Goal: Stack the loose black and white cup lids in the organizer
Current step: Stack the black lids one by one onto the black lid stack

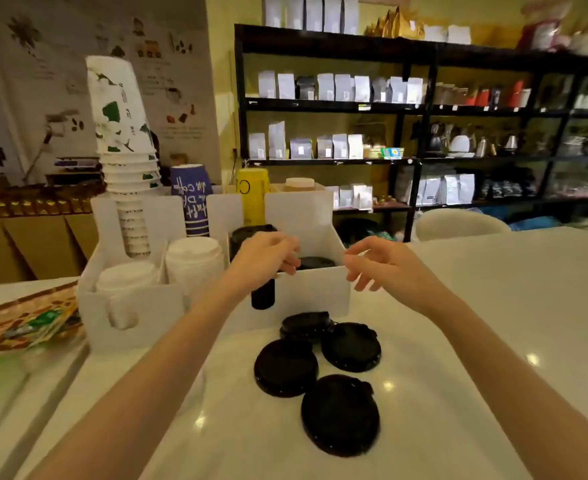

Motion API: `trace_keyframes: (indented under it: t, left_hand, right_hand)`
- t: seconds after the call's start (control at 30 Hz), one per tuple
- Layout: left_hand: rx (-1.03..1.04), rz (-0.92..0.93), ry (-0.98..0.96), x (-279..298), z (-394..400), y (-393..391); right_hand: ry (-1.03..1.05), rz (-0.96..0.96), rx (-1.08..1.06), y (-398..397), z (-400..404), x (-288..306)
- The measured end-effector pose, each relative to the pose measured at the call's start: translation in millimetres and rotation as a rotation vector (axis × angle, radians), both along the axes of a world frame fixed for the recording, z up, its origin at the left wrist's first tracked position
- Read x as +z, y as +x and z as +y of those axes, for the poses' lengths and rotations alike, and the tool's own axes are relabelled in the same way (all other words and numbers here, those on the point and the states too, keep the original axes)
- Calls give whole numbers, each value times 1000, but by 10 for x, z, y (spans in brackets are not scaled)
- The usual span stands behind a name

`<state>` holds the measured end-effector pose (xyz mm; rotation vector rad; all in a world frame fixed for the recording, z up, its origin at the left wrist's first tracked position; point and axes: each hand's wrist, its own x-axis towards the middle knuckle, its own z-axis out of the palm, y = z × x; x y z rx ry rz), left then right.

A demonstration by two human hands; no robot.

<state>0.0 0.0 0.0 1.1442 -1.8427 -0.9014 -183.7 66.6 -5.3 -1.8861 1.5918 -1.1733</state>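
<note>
Two bare hands reach over a white worktop (493, 306) toward a white organizer (316, 292) in a coffee shop. The left hand (268, 252) hovers at the organizer's front wall, fingers curled loosely above a black lid stack (315, 263) that sits inside the right-hand compartment; whether the fingertips touch anything cannot be told. The right hand (375, 263) hangs just beside the organizer's right edge, fingers spread and relaxed, holding nothing.

Four loose black lids lie on the worktop in front of the organizer, clustered together: the rear lid (304, 325) nearest the organizer, the right lid (351, 346) overlapping its edge, the left lid (285, 367) just beside both, and the front lid (341, 414) closest to the camera. A taller stack of black lids (251, 233) rises behind the left hand.

In the organizer's left compartments stand two stacks of white lids (195, 254), with a tall tilted column of white paper cups (126, 150) behind them. A blue cup (192, 199) and a yellow cup (252, 195) stand further back. A woven basket (25, 317) rests on the worktop at far left. Dark shelves (424, 109) of bagged goods line the back wall.
</note>
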Motion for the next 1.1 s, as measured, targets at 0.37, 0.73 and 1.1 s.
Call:
trace_keyframes:
  t: [0.37,0.73,1.1]
  left_hand:
    - [-19,-469,112,-787,-25,-75]
    - [83,-339,30,-606,-13,-31]
    - [428,-10,-362,147,27,146]
  right_hand:
    - [198,103,-45,66,-234,-775]
    - [162,97,53,133,-377,-486]
    - [-292,-148,75,455,-664,191]
